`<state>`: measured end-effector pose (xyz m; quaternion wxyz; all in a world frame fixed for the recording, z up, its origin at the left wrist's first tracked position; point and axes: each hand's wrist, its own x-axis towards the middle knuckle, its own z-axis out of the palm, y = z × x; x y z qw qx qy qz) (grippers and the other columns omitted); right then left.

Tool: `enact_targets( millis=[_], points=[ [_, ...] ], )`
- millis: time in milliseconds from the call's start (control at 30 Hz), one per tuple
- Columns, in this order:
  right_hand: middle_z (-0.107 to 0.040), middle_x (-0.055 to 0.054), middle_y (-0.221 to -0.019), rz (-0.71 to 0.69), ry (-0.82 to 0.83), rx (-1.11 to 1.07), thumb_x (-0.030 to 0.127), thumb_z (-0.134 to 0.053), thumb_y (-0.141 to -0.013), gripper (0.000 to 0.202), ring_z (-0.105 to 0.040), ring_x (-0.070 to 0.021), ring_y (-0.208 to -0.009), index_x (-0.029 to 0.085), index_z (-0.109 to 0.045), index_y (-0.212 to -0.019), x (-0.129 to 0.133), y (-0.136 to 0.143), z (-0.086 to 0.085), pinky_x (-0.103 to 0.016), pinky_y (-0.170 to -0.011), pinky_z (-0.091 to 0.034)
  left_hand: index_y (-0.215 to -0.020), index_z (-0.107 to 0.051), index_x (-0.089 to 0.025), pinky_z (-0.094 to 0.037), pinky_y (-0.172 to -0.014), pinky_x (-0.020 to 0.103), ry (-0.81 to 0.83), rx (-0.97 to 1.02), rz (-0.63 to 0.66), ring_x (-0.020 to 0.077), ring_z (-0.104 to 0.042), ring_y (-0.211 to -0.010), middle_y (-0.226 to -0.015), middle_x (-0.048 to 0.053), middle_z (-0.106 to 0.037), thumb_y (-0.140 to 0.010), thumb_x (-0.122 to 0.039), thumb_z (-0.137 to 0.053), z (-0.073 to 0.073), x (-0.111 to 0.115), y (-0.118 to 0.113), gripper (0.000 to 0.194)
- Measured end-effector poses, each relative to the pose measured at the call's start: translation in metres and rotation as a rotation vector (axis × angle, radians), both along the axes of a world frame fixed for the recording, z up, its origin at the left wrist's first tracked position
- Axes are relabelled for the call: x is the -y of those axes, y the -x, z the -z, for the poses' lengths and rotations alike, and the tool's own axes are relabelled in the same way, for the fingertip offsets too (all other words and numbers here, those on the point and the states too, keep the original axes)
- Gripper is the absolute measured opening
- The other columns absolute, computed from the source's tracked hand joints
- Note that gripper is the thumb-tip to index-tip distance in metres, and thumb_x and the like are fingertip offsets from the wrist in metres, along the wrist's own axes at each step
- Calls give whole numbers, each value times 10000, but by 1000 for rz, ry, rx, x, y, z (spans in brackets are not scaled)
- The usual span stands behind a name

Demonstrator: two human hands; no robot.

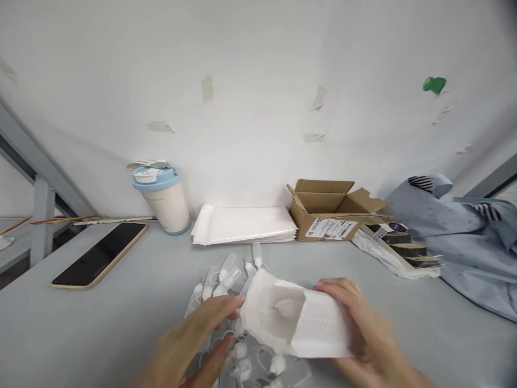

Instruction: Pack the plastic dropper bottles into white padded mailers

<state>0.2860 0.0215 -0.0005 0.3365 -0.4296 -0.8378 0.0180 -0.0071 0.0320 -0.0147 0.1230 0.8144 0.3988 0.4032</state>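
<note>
A white padded envelope (323, 326) is held in my right hand (363, 328), its open mouth facing left. Inside the mouth a whitish bottle tip shows. My left hand (197, 339) is at the left edge of the mouth, thumb and fingers apart, fingertips close to the rim with nothing seen between them. Under and around both hands lie several small clear bottles (231, 277) with white caps and loops. Part of this pile is hidden by the envelope and my left hand.
At the back stand a blue-lidded cup (163, 202), a stack of white envelopes (246, 223) and an open cardboard box (331, 223). A phone (100, 256) lies left. On the right are a packet of dark items (404, 245) and blue cloth (464, 242).
</note>
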Motion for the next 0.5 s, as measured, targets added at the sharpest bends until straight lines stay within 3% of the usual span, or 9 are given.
enact_targets(
  millis=[133,267,367,500],
  points=[
    [-616,-111,-1142,-2,2,-9,155,-523,-774,559,-615,-298,-1050,224,-375,-1309,6,2,-3,-419,-886,-497,-1317,-443,-328,-547,-895,226,-101,-54,14,162,-696,-975,-1116,10,-692,-972,-288,-437,2,0,0,347],
    [-630,-120,-1177,-68,-36,43,192,-549,-758,616,-614,-314,-1097,176,-373,-1348,8,-1,0,-475,-1004,-431,-1306,-457,-228,-523,-919,182,-240,-116,66,147,-644,-1106,-1212,66,-650,-978,-218,-449,-2,-2,4,328],
    [-629,-128,-1200,-87,-79,68,154,-523,-758,620,-593,-288,-1149,138,-368,-1358,8,-2,2,-460,-1055,-388,-1198,-527,-176,-534,-875,153,-262,-134,129,122,-669,-1011,-1091,77,-677,-976,-177,-466,-8,-2,2,230],
    [-627,-134,-1233,-122,-128,167,79,-477,-782,605,-552,-221,-1216,102,-351,-1373,10,1,4,-423,-1130,-284,-1008,-589,-172,-545,-701,130,-266,-116,206,93,-668,-792,-901,50,-671,-985,-122,-424,-10,3,-5,173]
  ],
)
